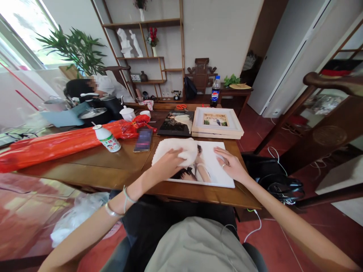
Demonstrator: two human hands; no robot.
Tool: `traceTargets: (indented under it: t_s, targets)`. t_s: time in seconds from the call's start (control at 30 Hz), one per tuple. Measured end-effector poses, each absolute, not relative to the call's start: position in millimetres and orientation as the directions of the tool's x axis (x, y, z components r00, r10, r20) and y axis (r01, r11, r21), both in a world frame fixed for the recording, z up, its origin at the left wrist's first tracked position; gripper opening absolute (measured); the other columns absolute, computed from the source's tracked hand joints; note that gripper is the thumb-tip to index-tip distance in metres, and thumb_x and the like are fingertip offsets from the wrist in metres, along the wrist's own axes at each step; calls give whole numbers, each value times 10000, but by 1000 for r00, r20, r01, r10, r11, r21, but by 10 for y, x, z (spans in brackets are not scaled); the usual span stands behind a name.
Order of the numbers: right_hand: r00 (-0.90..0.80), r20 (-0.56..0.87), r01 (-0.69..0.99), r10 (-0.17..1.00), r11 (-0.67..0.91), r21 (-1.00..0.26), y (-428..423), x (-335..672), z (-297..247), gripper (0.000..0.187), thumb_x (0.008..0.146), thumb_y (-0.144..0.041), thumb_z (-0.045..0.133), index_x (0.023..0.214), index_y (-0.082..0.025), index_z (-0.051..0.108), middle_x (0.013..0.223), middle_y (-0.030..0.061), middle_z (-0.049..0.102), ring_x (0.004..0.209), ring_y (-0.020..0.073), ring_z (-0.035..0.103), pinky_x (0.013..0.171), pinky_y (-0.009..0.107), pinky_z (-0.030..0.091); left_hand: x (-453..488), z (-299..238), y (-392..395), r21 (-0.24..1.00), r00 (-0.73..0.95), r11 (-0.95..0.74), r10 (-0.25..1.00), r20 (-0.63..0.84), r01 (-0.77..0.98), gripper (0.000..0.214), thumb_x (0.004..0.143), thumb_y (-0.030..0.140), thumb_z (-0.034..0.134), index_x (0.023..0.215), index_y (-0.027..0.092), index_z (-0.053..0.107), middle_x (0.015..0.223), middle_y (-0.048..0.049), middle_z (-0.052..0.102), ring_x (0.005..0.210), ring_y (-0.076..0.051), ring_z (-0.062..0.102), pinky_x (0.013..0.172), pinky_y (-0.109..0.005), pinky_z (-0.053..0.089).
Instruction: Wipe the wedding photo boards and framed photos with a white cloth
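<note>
My left hand (169, 163) presses down on a fluffy white cloth (188, 148), its fingers bent into the fabric. The cloth lies bunched over the left part of a white photo panel (218, 177) printed with a picture of people. My right hand (231, 165) rests on the panel's right side with fingers stretched out and holds nothing. Behind the panel are a dark photo board (167, 124) and a stack of framed pictures (236, 122). A phone (143, 140) lies left of the cloth.
A white bottle (107, 138) stands by a long orange plastic-wrapped bundle (56, 139). Orange scissors (181, 107) and a cola bottle (214, 92) are at the table's back. A person (109, 85) leans at the far left, behind pots (93, 115). A wooden chair (309, 124) stands right.
</note>
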State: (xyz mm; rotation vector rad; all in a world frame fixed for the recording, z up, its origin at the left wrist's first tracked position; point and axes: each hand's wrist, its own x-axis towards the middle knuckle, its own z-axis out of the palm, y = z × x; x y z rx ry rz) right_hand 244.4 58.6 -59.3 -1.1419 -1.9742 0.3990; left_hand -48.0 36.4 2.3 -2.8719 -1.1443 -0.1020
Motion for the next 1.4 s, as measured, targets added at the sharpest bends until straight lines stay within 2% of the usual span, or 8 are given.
traceTargets:
  t_s: [0.2,0.33,0.43,0.67,0.83,0.93,1.17,1.4]
  targets:
    - [-256,476,572,842,528,-627,586,2438,-594,329,867,-287,543,1170,-244,664,1273,66,633,1254,250,532,1100,477,392,-400,63,-329,68,807,-811,585,78,581,181,843,226,575,968,199,704,1490,-95,378,1372,-295,344,1107,-475,322]
    - [-263,476,576,839,533,-621,587,2440,-593,337,870,-285,539,1177,-217,660,1282,91,624,1257,253,529,1102,473,388,-484,56,30,103,783,-793,609,124,600,303,723,122,572,1001,174,682,1475,-96,401,1378,-267,334,1143,-434,280]
    - [-275,487,572,829,548,-610,585,2442,-584,336,871,-281,534,1177,-214,657,1274,95,630,1241,250,544,1092,480,398,-540,64,519,84,764,-780,625,160,620,232,680,62,531,841,143,678,1445,-103,441,1365,-261,355,1128,-373,311]
    - [-287,495,573,820,561,-597,575,2439,-566,330,878,-266,521,1178,-231,654,1279,82,627,1246,236,541,1087,479,410,-552,69,1136,27,673,-681,728,132,732,237,832,103,423,908,141,644,958,-97,693,981,-232,630,904,-333,492]
    - [-284,492,565,823,558,-608,581,2433,-579,336,869,-256,528,1177,-232,659,1270,79,634,1250,248,538,1091,484,404,-509,70,792,16,698,-702,710,95,712,310,799,43,441,1017,135,641,1188,-127,636,1174,-238,546,1016,-353,432]
    - [-270,489,570,829,547,-613,579,2434,-588,339,865,-257,537,1181,-245,658,1273,67,634,1251,248,536,1094,483,400,-439,76,303,13,758,-759,650,60,650,335,780,44,463,1033,143,658,1385,-140,501,1370,-267,348,1102,-421,344]
    - [-272,467,588,842,529,-612,570,2437,-571,338,873,-263,526,1183,-249,660,1287,57,624,1267,255,520,1098,479,398,-328,-7,-703,32,885,-888,460,74,459,317,737,175,601,1039,182,695,1535,-130,272,1414,-395,189,1120,-575,255]
    - [-282,477,567,832,546,-617,563,2436,-561,335,868,-273,542,1182,-264,658,1275,50,633,1251,245,536,1102,481,389,-356,85,-77,19,770,-772,635,59,636,375,748,45,499,1044,170,691,1512,-103,334,1398,-313,293,1122,-476,318]
